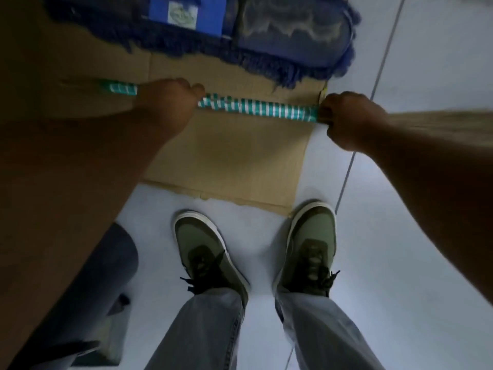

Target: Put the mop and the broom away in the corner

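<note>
Broom handle [256, 109]: a teal-and-white striped stick, held level across the upper middle of the view, above the cardboard sheet. Its left end runs past the left hand and blurs into shadow.
Broom bristles [437, 120]: a pale, straw-coloured blur reaching from the right hand to the right edge of the view.
Left hand [166, 102]: grip pressed together around the striped handle, knuckles up, fingers wrapped over the stick. The forearm fills the left side of the view.
Right hand [346, 120]: grip pressed together around the handle's right end, where the stripes stop and the bristles begin. It hangs over the right edge of the cardboard.
Mop [266, 36]: a flat blue head with a dark fringe, lying at the far edge of the cardboard, along the top of the view. A brighter blue panel with a pale label sits in its middle. The mop's stick cannot be made out.
Cardboard sheet [234, 161]: brown, flattened, lying on the floor. Its near edge is torn and ends just ahead of the shoes.
Floor [400, 236]: pale tiles with a dark joint line running along the right side.
Shoes [208, 249]: green pair with dark laces, standing on the tiles below grey trouser legs; the right toe touches the cardboard's near corner.
Lower left corner: a dark grey rounded object [106, 276], partly hidden by the left forearm; its nature cannot be told.
</note>
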The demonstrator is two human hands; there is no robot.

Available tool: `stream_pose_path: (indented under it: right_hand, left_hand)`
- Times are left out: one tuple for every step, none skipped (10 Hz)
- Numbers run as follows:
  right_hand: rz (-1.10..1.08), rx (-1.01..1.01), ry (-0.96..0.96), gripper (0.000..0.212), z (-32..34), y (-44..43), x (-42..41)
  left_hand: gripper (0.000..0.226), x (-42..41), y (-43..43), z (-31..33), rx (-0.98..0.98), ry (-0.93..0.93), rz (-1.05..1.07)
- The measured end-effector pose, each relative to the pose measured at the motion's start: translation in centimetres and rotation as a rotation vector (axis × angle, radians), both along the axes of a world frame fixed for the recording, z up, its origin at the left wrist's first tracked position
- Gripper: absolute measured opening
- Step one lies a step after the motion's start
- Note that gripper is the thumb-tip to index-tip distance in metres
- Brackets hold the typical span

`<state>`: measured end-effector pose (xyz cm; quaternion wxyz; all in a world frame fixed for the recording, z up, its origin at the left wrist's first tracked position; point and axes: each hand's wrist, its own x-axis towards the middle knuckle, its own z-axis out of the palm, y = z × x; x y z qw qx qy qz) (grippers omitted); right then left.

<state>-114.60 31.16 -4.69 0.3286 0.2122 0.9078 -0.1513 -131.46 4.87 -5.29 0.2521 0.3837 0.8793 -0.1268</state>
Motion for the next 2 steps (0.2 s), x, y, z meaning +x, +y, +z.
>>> stream_pose_path:
  right_hand:
    - [0.042,-0.007,-0.014,0.04,-0.9,-0.5,-0.2]
    - [0.006,-0.022,-0.061,0.043,1.8,-1.0,0.7]
  left_hand:
    - [0.046,0.6,-0.7,-1.0,0.036,0.024,0.057]
    - [0.069,3.1,-3.1,1.2,0.086,0.011,0.016]
